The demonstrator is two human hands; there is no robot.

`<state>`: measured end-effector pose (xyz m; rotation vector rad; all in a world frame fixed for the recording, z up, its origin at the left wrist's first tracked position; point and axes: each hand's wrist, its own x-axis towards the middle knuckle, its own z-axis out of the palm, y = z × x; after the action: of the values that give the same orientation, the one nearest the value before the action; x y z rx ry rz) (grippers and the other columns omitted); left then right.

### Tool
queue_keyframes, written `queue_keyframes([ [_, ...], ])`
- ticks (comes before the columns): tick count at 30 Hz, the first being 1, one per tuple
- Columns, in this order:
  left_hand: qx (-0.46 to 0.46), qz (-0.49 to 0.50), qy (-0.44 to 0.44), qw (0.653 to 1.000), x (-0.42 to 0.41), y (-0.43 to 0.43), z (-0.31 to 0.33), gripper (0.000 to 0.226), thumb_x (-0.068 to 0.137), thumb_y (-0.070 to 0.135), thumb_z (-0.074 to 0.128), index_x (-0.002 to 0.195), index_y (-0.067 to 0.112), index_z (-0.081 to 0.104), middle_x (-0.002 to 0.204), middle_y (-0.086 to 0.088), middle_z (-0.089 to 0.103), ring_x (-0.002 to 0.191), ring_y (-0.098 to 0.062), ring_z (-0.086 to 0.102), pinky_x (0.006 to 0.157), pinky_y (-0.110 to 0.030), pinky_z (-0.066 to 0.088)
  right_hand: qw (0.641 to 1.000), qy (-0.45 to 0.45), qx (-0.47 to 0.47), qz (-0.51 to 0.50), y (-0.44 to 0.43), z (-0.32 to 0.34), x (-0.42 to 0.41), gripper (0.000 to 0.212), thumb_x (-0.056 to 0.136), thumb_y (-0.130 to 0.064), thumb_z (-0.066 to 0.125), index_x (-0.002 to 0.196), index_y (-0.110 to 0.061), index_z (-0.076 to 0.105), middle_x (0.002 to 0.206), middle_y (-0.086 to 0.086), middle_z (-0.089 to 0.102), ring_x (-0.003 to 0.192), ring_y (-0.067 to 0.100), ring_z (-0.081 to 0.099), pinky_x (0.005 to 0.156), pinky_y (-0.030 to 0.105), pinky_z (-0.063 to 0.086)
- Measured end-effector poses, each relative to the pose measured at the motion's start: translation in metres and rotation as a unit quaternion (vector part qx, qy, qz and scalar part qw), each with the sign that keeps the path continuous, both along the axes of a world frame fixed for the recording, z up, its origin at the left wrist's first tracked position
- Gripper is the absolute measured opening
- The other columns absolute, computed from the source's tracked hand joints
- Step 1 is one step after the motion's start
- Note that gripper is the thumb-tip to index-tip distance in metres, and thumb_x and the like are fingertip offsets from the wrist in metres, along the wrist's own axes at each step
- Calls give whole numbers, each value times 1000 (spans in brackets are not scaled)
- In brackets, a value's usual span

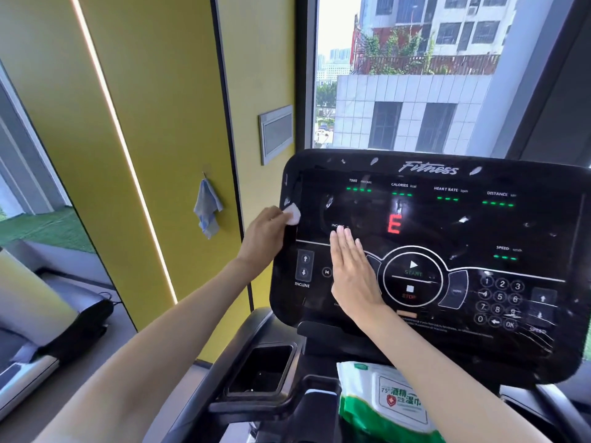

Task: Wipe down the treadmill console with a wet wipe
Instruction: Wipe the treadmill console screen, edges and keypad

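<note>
The black treadmill console (479, 225) fills the right half of the view, its lit display showing a red "E" and green dashes, with white smears across the glass. My left hand (263, 236) grips the console's left edge and pinches a small white wet wipe (293, 213) against it. My right hand (351, 270) lies flat with straight fingers on the panel, just left of the round START/STOP dial (412, 276).
A green and white wet wipe pack (387, 401) sits below the console. A black cup holder (260, 370) is to its left. A blue cloth (207, 207) hangs on the yellow wall. Another treadmill (48, 330) stands at far left. A window is behind.
</note>
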<state>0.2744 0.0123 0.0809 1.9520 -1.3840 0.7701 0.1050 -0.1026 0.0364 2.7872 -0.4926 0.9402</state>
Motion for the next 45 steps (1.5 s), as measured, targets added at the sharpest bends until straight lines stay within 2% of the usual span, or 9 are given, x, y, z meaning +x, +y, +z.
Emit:
queue_keyframes([
  [3,101,-80,-82,988,-10,4,-7,23,84,-1,46,96,-2,66,88,-14,60,75,-31,59,55,-40,54,999,-19,23,11,2,4,1,64,73,10,41,136,11,34,141,27,38,132,37,37,107,48,33],
  [6,19,-20,-11,1000,7,-5,18,22,78,-13,57,92,0,68,82,-16,60,65,-32,59,52,-41,53,998,-42,46,33,-1,18,2,76,59,20,58,132,13,38,133,28,47,126,37,45,104,49,37],
  [11,-4,-38,-31,999,-8,-7,5,23,85,-1,45,96,-2,66,85,-17,60,70,-32,59,57,-38,53,997,-60,37,37,-19,38,3,80,64,26,44,140,9,27,145,26,32,138,33,26,112,45,25],
  [18,-112,9,82,990,8,-28,36,17,84,-7,57,97,-1,68,85,-15,59,67,-27,58,61,-39,51,999,-36,-4,19,-21,34,7,66,68,13,30,134,13,36,138,30,41,131,40,37,104,50,37],
  [24,-118,25,101,988,-19,-16,-21,19,82,-9,53,94,0,66,82,-12,57,66,-24,53,58,-37,45,998,-34,-43,7,-26,27,11,63,75,9,10,130,16,41,132,32,46,126,42,42,99,50,43],
  [31,-160,49,192,967,2,-47,50,23,88,-4,50,104,4,65,98,-10,60,81,-18,54,70,-16,37,998,-15,-63,-3,-25,29,11,58,74,8,43,132,14,39,136,31,43,128,40,40,101,48,41],
  [36,-182,85,218,955,-35,-29,-16,21,89,-4,48,104,1,62,96,-12,57,77,-20,51,66,-21,37,997,-17,-70,-11,-27,28,11,59,79,9,12,129,13,43,133,31,46,127,40,43,101,48,42],
  [42,-217,101,283,929,-4,-59,63,20,92,3,46,103,6,62,101,-10,60,84,-15,50,71,-17,33,999,3,-46,-19,-20,35,9,69,61,11,62,128,12,46,134,30,46,127,40,43,102,49,41],
  [45,-213,109,282,929,-11,-57,52,19,94,5,46,106,6,61,102,-8,56,83,-13,48,70,-15,31,999,12,-46,-25,-20,35,9,71,60,11,64,128,12,46,134,30,46,127,39,43,101,49,42],
])
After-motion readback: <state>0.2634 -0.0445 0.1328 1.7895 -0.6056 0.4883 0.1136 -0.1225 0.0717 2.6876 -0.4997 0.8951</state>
